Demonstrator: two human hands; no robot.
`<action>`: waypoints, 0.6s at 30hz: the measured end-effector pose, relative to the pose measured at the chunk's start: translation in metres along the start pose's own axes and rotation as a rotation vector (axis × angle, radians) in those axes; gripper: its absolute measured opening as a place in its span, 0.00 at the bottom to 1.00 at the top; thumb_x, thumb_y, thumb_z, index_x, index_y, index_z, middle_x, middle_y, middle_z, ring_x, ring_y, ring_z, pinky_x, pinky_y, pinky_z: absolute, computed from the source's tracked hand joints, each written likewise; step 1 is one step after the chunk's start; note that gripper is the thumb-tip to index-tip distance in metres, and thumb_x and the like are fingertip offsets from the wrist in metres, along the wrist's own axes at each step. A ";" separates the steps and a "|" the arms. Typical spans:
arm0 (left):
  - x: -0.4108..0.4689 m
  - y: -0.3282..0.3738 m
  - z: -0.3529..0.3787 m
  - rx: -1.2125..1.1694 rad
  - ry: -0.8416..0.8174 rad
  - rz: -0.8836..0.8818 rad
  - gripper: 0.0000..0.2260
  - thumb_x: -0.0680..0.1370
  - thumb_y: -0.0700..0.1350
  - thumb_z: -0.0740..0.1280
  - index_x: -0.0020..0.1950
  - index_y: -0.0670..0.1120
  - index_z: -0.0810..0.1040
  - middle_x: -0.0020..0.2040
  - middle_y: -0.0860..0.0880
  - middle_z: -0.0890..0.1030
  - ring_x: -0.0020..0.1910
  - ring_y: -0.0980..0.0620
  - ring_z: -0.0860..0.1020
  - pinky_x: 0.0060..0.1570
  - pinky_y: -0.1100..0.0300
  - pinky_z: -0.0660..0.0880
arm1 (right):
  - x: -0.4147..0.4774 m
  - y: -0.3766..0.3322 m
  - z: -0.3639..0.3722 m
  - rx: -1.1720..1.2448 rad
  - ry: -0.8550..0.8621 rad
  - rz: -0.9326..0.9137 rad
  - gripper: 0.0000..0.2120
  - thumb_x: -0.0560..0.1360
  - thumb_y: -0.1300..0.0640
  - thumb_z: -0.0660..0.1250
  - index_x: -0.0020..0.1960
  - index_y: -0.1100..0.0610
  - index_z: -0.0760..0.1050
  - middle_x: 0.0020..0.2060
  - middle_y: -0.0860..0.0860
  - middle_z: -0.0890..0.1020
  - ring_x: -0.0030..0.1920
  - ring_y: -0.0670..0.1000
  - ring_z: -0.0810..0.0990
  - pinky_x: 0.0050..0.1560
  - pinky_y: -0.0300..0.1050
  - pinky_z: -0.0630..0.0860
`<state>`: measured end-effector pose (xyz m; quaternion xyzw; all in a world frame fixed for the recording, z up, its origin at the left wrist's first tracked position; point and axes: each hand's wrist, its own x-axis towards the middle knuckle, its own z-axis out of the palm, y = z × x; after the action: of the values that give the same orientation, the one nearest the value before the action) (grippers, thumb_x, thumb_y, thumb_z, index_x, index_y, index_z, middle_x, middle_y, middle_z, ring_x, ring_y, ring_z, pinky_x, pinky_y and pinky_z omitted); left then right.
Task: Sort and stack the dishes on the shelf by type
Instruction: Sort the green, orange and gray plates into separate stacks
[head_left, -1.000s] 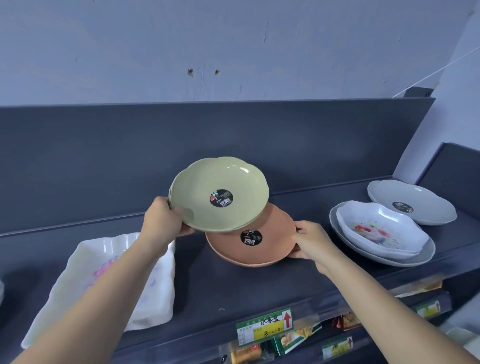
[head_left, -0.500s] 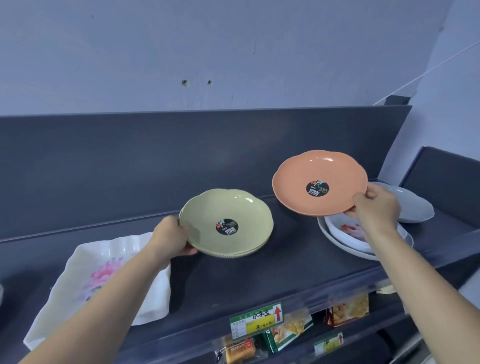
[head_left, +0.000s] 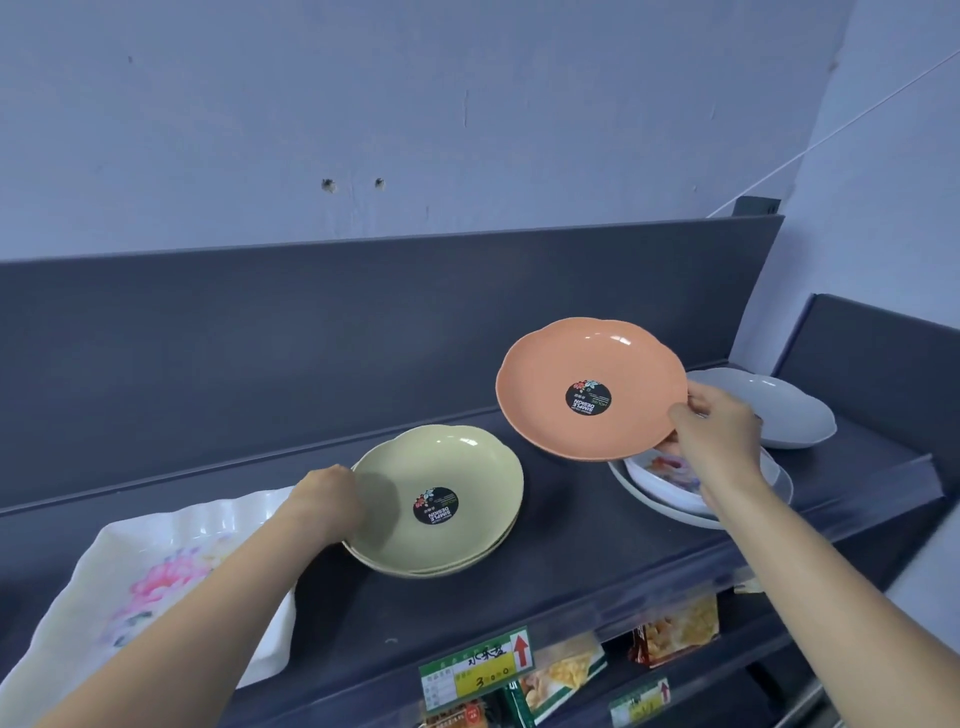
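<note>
A small stack of green scalloped plates (head_left: 457, 488) rests on the dark shelf (head_left: 561, 561) at centre. My left hand (head_left: 327, 499) grips the stack's left rim. My right hand (head_left: 719, 426) holds an orange scalloped plate (head_left: 550, 384) by its right rim, tilted in the air above the shelf, right of the green stack. Under that hand a white flowered bowl (head_left: 670, 478) sits inside a grey plate (head_left: 649, 506). A second grey plate (head_left: 774, 405) lies at the far right.
A white rectangular flowered tray (head_left: 156, 587) lies at the shelf's left end under my left forearm. The shelf has a tall dark back panel (head_left: 311, 332). Below its front edge hang price labels (head_left: 475, 667) and snack packets (head_left: 675, 631).
The green stack has come down to rest flat on the shelf. My right hand lifted the orange plate off the shelf and carried it up and to the right.
</note>
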<state>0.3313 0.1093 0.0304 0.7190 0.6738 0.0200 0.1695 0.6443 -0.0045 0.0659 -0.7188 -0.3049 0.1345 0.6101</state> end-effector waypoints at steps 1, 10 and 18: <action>0.000 0.002 -0.003 0.026 0.047 0.026 0.11 0.78 0.42 0.58 0.35 0.43 0.66 0.32 0.50 0.68 0.40 0.46 0.73 0.32 0.60 0.67 | 0.001 0.002 0.001 0.018 -0.019 0.011 0.16 0.72 0.67 0.57 0.41 0.49 0.78 0.44 0.53 0.82 0.40 0.61 0.84 0.39 0.61 0.82; -0.021 0.076 -0.006 -0.982 0.017 0.307 0.19 0.79 0.56 0.58 0.60 0.42 0.75 0.52 0.45 0.80 0.51 0.47 0.80 0.52 0.50 0.78 | -0.004 0.013 0.007 0.168 -0.128 0.073 0.19 0.73 0.70 0.57 0.56 0.57 0.79 0.50 0.55 0.83 0.46 0.55 0.82 0.34 0.40 0.82; -0.002 0.127 -0.001 -1.183 -0.227 0.431 0.13 0.81 0.49 0.58 0.61 0.45 0.73 0.54 0.45 0.80 0.42 0.50 0.80 0.32 0.63 0.78 | -0.005 0.006 -0.008 0.188 -0.154 0.101 0.09 0.78 0.61 0.61 0.54 0.56 0.79 0.49 0.57 0.83 0.46 0.56 0.84 0.43 0.50 0.83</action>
<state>0.4532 0.1028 0.0659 0.6210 0.3670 0.3457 0.6001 0.6465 -0.0143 0.0606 -0.6603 -0.3002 0.2480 0.6421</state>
